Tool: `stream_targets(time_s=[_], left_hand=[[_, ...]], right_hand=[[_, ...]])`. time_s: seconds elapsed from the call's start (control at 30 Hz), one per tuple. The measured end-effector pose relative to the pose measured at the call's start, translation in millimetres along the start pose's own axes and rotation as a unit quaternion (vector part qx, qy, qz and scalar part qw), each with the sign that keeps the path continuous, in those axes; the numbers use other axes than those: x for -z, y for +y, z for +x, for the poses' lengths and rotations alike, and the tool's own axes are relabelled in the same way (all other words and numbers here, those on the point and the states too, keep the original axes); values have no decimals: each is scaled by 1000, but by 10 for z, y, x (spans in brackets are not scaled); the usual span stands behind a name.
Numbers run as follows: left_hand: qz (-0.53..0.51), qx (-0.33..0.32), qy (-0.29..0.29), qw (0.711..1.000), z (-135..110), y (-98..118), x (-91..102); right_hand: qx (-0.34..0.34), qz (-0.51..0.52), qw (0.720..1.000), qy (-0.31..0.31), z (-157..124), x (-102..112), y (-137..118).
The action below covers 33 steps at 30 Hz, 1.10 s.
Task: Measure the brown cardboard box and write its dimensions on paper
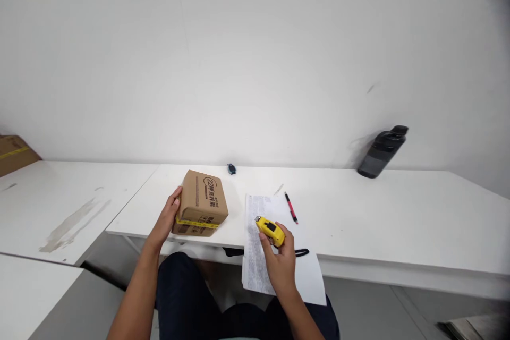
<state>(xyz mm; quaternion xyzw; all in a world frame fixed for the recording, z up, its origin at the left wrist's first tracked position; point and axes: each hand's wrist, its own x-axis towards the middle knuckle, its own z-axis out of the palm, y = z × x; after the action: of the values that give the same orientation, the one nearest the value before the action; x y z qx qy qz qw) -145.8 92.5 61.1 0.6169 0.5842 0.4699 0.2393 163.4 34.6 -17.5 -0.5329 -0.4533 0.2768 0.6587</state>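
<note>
My left hand (166,220) grips the left side of a brown cardboard box (204,196) near the table's front edge. Dark printing covers the box, and yellow tape runs along its near side. In my right hand (281,265) is a yellow tape measure (271,230) with a black button, its metal tip at the upper left. A black strap (302,252) hangs out beside that hand. Below the tape measure lie sheets of paper (255,265) with dense writing, reaching over the table edge. A red and black pen (291,208) rests at their upper right.
A dark watch (231,169) lies near the wall behind the box. Toward the right stands a black bottle (380,153). Another taped cardboard box (16,154) sits at the far left. The white table (398,218) has its front edge just before my legs.
</note>
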Motion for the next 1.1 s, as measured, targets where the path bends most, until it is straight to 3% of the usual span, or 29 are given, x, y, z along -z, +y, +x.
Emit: stream_targets(time_s=[0.1, 0.17, 0.3, 0.37, 0.43, 0.5, 0.57, 0.6, 0.67, 0.77, 0.93, 1.0, 1.1], left_hand=[[-40, 64, -32, 997, -173, -85, -72], [-21, 90, -12, 996, -231, -61, -169], [26, 81, 229, 970, -414, 252, -305], [62, 42, 257, 964, -584, 489, -345], [85, 13, 151, 985, -765, 705, -396], [50, 10, -13, 999, -907, 860, -462], [-24, 32, -136, 990, -986, 944, -521], [-57, 49, -171, 982, -1003, 961, -534], [-89, 83, -202, 972, -1000, 959, -508], [-111, 108, -213, 965, -934, 904, -333], [-108, 97, -109, 983, -806, 901, -68], [-76, 97, -158, 980, -818, 964, -145], [-94, 93, -293, 947, -901, 1046, -423]], right_hand=[[-21, 48, 998, 29, -5, -107, -48], [-20, 79, 996, 45, -26, -172, -98], [32, 89, 995, -21, -80, -180, -229], [102, 66, 989, -80, -110, -134, -314], [191, 43, 973, -123, -139, -88, -411], [273, 28, 949, -154, -162, -56, -502], [324, 20, 928, -184, -173, -41, -564], [337, 18, 920, -198, -171, -36, -579], [337, 14, 916, -220, -151, -18, -579], [292, -3, 930, -221, -81, 51, -540], [220, -19, 952, -210, 70, 249, -560], [236, -14, 944, -229, 85, 283, -605], [277, -6, 923, -266, 54, 252, -656]])
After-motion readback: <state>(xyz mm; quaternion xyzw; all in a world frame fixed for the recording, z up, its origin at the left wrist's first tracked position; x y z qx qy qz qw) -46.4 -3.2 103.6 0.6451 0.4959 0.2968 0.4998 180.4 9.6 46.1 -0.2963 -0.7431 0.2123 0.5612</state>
